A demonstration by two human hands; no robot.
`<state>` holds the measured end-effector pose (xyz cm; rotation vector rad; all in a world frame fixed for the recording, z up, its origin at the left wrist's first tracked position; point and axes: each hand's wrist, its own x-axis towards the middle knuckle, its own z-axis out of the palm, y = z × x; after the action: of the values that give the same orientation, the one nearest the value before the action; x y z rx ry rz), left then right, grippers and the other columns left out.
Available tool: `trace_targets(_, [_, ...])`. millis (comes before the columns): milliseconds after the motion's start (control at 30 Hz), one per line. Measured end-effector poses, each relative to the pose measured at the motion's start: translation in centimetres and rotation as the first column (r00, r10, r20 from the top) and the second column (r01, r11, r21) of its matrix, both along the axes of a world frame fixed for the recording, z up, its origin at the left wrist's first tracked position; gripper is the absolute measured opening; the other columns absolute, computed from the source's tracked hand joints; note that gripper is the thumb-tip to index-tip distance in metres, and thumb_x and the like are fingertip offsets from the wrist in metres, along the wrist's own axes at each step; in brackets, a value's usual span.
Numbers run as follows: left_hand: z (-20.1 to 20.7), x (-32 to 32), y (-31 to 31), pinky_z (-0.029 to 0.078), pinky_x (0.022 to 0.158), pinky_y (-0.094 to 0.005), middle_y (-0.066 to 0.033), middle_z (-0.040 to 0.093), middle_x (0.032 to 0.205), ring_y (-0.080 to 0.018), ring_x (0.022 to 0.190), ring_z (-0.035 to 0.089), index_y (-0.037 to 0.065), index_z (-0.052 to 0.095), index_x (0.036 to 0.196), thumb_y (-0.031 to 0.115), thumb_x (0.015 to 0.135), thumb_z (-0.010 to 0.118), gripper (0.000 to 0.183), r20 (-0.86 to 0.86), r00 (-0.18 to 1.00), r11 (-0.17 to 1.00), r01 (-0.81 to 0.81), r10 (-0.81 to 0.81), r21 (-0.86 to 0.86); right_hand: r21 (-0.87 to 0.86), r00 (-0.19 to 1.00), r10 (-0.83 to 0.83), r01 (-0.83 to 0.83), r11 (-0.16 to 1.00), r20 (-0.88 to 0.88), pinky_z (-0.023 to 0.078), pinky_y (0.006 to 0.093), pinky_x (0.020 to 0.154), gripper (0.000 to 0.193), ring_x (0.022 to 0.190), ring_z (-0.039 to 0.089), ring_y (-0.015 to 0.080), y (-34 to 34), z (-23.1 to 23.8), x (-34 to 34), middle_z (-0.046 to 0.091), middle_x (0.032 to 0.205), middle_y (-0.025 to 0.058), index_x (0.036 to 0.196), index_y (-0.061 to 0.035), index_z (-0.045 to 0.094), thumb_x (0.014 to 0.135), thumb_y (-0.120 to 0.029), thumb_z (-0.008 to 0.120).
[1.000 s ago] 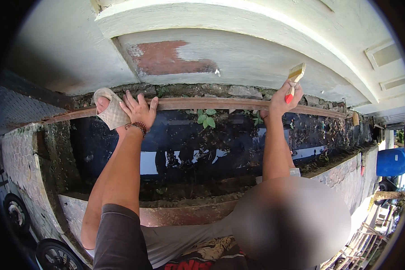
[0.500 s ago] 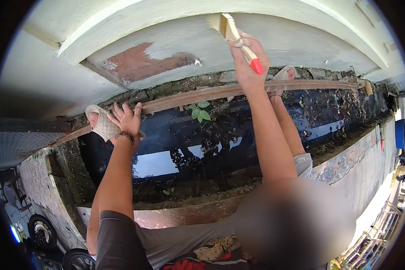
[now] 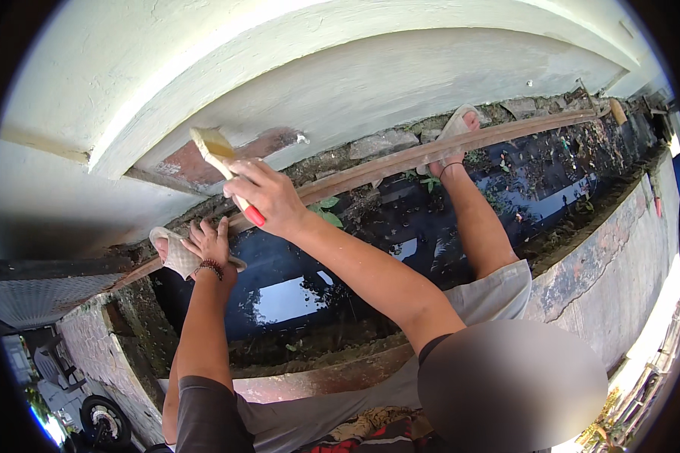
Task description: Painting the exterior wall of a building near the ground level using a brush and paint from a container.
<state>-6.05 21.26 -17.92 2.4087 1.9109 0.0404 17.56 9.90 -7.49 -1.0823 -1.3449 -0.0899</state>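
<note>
My right hand [image 3: 268, 200] grips a paintbrush [image 3: 214, 145] by its pale, red-tipped handle. Its light bristles are at the left part of a whitish wall panel [image 3: 400, 83], over a reddish-brown patch [image 3: 272, 143] that differs from the pale coat around it. I cannot tell how firmly the bristles press. With fingers spread, my left hand [image 3: 211, 245] rests on a long wooden plank [image 3: 355, 175], beside my left foot in a light sandal [image 3: 175, 253]. A beaded bracelet circles the left wrist.
Dark, reflecting water [image 3: 287, 302] fills a channel under the plank, with leaves and debris to the right. My right foot [image 3: 461, 128] stands at the plank's far side. A low, worn concrete wall [image 3: 589, 279] borders the channel. A motorcycle wheel [image 3: 104, 421] shows at lower left.
My right hand has swung left and down with the paintbrush, from the panel's upper middle to the reddish-brown patch, which now looks smaller. My left hand stays on the plank.
</note>
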Motion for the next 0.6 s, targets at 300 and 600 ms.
trace_targets(300, [0.9,-0.1,-0.2,-0.008,0.115,-0.0587,-0.0267,0.031,0.150,-0.0355,0.147,0.017,0.003,0.044,0.138,0.063,0.095,0.040,0.074,0.000,1.000,0.999,-0.023,0.023,0.021,0.077,0.941,-0.333,0.329,0.941,0.056,0.056,0.0399,0.085,0.018,0.101,0.067,0.0366,-7.0,-4.4,17.6,0.065,0.114,0.0183,0.093,-0.0041,0.063,0.078,0.004,0.071])
trace_targets(600, [0.4,0.8,0.2,-0.008,0.116,-0.0577,-0.0268,0.030,0.151,-0.0356,0.148,0.015,0.004,0.044,0.138,0.064,0.096,0.037,0.074,-0.008,1.000,1.000,-0.023,0.023,-0.002,0.036,0.784,-0.620,0.621,0.783,-0.018,0.054,0.0426,0.081,0.020,0.104,0.062,0.0388,-5.5,-5.1,15.7,0.060,0.114,0.0197,0.096,-0.0065,0.061,0.078,-0.002,0.070])
